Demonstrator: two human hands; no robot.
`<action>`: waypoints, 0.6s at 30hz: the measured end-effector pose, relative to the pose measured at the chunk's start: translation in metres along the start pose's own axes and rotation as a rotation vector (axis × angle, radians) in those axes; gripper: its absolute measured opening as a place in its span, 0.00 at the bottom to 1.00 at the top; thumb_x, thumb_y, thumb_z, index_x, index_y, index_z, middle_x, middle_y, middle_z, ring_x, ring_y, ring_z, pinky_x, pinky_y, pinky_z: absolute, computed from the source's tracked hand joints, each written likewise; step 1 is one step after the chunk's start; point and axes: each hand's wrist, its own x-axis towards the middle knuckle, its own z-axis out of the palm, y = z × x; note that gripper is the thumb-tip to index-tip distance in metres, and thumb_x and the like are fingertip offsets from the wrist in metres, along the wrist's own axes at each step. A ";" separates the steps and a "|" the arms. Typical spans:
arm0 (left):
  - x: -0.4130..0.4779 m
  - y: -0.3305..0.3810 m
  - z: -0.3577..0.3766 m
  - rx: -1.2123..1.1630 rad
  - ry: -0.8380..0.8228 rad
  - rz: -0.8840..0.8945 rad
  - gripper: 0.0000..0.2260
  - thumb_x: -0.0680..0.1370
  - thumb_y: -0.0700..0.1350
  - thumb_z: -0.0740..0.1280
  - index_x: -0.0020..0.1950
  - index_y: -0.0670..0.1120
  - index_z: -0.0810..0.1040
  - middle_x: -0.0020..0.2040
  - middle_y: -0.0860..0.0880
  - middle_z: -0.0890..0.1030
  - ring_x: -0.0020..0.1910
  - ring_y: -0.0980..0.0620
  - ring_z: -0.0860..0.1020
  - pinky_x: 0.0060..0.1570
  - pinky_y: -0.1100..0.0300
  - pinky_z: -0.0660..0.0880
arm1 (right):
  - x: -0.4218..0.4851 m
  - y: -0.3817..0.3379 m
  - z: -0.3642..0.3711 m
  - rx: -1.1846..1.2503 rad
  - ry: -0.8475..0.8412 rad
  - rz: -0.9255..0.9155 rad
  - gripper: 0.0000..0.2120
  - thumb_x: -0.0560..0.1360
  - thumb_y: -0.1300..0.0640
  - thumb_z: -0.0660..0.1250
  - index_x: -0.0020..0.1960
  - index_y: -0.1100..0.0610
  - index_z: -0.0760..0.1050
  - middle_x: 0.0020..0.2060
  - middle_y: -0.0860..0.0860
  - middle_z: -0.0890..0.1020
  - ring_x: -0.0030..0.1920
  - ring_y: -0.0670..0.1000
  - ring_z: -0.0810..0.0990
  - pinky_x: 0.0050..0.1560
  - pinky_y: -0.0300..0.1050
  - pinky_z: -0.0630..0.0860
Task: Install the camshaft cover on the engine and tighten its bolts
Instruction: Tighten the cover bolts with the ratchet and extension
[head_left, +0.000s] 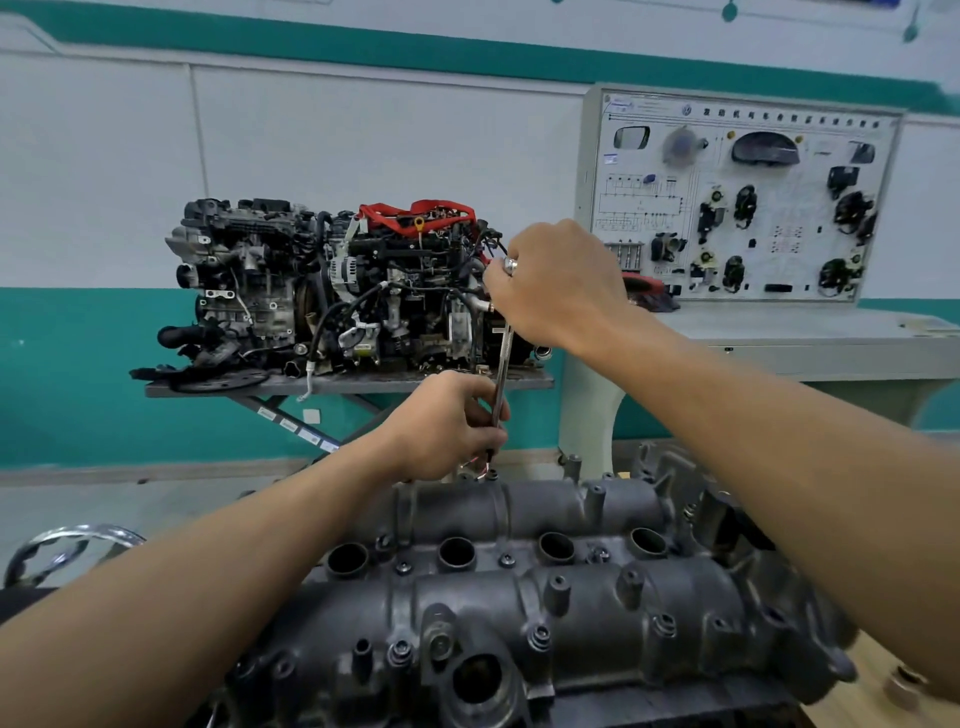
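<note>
The grey camshaft cover lies on the engine in front of me, with several round plug wells along its middle and bolts around its rim. A long chrome wrench stands nearly upright over a bolt at the cover's far edge. My right hand grips the wrench's top end. My left hand pinches the lower part of the shaft just above the bolt. The wrench tip is hidden behind my left fingers.
A second complete engine with red hoses sits on a scissor-lift table behind. A white training panel with car parts stands at the right on a grey desk. A chrome ring lies at left.
</note>
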 end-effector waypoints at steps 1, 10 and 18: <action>0.000 0.001 0.001 -0.021 0.000 0.001 0.06 0.75 0.36 0.73 0.44 0.45 0.78 0.38 0.45 0.86 0.36 0.47 0.84 0.43 0.53 0.82 | 0.001 -0.001 -0.001 -0.009 0.001 -0.003 0.21 0.76 0.49 0.60 0.27 0.54 0.61 0.24 0.50 0.66 0.25 0.50 0.65 0.27 0.41 0.57; -0.001 0.000 0.007 0.045 -0.032 -0.033 0.07 0.75 0.39 0.75 0.46 0.46 0.78 0.40 0.47 0.86 0.39 0.51 0.85 0.47 0.52 0.83 | -0.003 0.010 0.010 0.087 -0.054 -0.007 0.24 0.76 0.49 0.61 0.26 0.55 0.57 0.21 0.49 0.61 0.23 0.51 0.60 0.27 0.43 0.54; -0.004 0.004 0.007 0.009 -0.101 -0.048 0.06 0.77 0.36 0.71 0.47 0.44 0.75 0.40 0.44 0.86 0.40 0.48 0.85 0.47 0.51 0.82 | -0.008 0.024 0.009 0.446 -0.094 -0.270 0.15 0.81 0.56 0.61 0.39 0.63 0.72 0.26 0.48 0.67 0.28 0.49 0.65 0.34 0.40 0.59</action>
